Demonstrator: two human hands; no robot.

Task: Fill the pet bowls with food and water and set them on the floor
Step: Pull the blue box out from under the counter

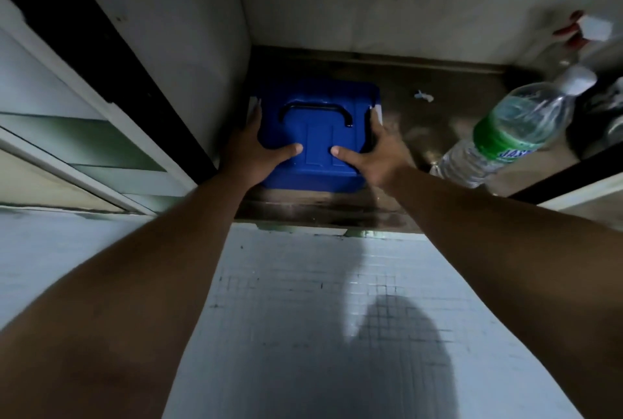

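Observation:
A blue plastic container [317, 105] with a black carry handle on its lid sits in the left corner of a dark cabinet floor [397, 135]. My left hand [251, 149] grips its left side, thumb lying across the lid. My right hand [372, 154] grips its right side, thumb on the lid as well. To the right stands a clear plastic water bottle [505, 135] with a green label and white cap, tilted in this view. No pet bowl is in sight.
A white cabinet wall [188, 48] rises just left of the container. A spray bottle [586, 31] with a red trigger stands at the back right. Dark items sit at the far right edge. White tiled floor [303, 317] lies in front of the cabinet.

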